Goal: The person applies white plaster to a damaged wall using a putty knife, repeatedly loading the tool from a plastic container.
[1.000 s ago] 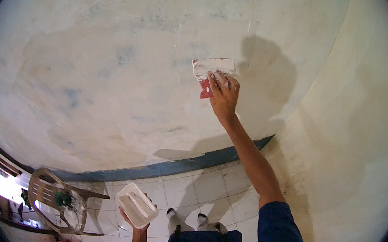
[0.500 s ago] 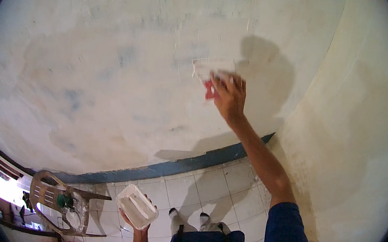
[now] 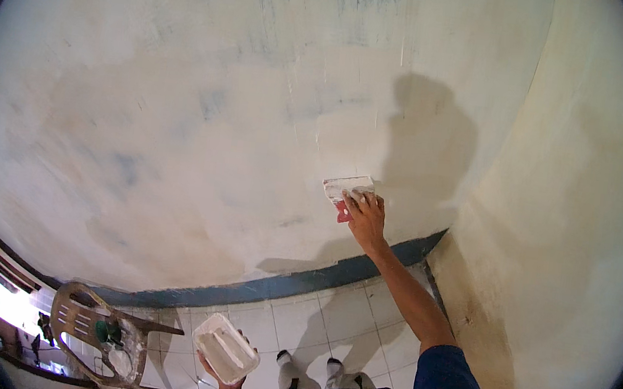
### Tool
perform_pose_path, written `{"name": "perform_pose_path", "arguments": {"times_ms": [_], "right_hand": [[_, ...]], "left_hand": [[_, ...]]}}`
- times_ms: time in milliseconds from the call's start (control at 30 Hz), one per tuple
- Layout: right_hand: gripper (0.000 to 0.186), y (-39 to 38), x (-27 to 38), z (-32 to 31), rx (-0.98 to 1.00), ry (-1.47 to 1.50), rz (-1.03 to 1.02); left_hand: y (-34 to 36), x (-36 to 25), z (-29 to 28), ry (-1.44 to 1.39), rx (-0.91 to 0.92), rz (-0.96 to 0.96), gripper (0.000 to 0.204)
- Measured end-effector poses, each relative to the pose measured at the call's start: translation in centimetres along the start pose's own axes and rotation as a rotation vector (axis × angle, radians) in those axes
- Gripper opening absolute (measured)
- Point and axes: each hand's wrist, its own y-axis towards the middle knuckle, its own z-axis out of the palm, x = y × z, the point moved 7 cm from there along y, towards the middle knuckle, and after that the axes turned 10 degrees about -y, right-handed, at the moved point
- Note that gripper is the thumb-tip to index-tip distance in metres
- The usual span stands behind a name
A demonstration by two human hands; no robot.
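Note:
My right hand [image 3: 367,220] grips a wide putty knife [image 3: 345,212] with a red handle, its fingers spread over the back of the blade. White paste coats the blade, which lies against the patchy off-white wall [image 3: 177,164] low down, above the blue skirting band. Below, near my body, my left hand [image 3: 231,386] holds a white rectangular tub [image 3: 212,337] from underneath. Inside the tub is whitish paste, raised in a ridge along the middle. The tub hides most of the left fingers.
A brown plastic armchair [image 3: 71,321] stands at the lower left, with a green object [image 3: 108,331] and whitish stuff on its seat. The blue band [image 3: 262,289] runs along the wall's foot above pale floor tiles [image 3: 294,317]. Another wall [image 3: 577,225] meets it at the right.
My right hand has drawn the putty knife down the wall, from mid-height to nearer the blue band. The left hand still holds the tub at nearly the same place.

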Motion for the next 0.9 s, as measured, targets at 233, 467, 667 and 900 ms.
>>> {"name": "perform_pose_path", "arguments": {"times_ms": [233,467,667,900], "right_hand": [[0.057,5.9,0.6,-2.0,-0.190,-0.036,0.034],[0.051,-5.0,2.6,3.6,-0.007,-0.044,-0.028],[0.052,3.3,2.1,-5.1,-0.149,0.067,-0.009],[0.047,6.6,1.1,-4.5,-0.220,-0.052,-0.007]], "left_hand": [[-0.4,0.1,-0.5,0.039,-0.095,0.032,0.088],[-0.3,0.2,-0.5,-0.002,-0.084,0.011,0.087],[-0.7,-0.6,-1.7,-0.006,-0.112,0.015,0.085],[-0.3,0.6,1.2,0.020,-0.032,-0.035,0.087]]}}
